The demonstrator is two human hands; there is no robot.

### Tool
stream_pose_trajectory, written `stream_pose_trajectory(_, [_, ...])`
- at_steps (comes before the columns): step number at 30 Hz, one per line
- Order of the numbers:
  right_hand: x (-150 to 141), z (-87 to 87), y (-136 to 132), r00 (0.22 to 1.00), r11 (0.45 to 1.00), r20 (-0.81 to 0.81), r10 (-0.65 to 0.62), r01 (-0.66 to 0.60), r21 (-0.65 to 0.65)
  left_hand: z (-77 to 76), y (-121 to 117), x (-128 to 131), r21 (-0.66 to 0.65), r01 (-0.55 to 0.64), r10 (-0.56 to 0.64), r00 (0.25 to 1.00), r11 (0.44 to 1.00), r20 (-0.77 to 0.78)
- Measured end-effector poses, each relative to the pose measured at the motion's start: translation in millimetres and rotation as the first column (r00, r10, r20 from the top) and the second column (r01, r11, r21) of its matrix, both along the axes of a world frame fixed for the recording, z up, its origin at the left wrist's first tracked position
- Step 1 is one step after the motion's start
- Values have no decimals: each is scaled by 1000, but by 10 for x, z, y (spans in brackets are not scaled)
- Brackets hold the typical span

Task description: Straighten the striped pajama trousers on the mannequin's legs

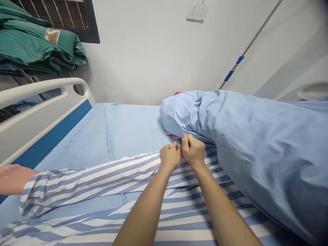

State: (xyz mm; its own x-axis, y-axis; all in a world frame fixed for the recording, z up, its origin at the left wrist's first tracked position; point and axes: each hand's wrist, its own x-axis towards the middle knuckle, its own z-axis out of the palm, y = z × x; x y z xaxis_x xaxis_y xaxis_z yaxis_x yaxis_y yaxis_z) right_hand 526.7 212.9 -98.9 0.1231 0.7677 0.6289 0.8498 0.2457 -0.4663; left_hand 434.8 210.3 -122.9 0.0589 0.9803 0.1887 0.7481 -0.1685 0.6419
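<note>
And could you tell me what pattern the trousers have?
Blue and white stripes, clearest in the head view.

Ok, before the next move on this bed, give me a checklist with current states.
1. Left hand and right hand side by side over striped clothing: ok.
2. Grip on cloth: cannot tell; both hands are curled, contents hidden.
3. Blue quilt off striped clothing: not ok, overlaps it at picture right.
4. Lower leg at picture left uncovered by quilt: ok.
5. Bare foot free of end panel: cannot tell, cut off by frame.
</note>
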Motion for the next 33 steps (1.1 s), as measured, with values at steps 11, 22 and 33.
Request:
stream_pose_trajectory(11, [126,-197,104,978,948,-39,-203,186,-257,-129,-85,-1109,-45,-74,81,983,996,165])
stream_pose_trajectory(22, [144,-284,143,974,941,43,-224,227,-249,64,-808,-3472,-37,-410,406,879,911,250])
stream_pose_trajectory(33, [-123,-129,129,914,848,340,-222,353,-395,-293,-1018,-3586,118,-447,461,845,887,-272])
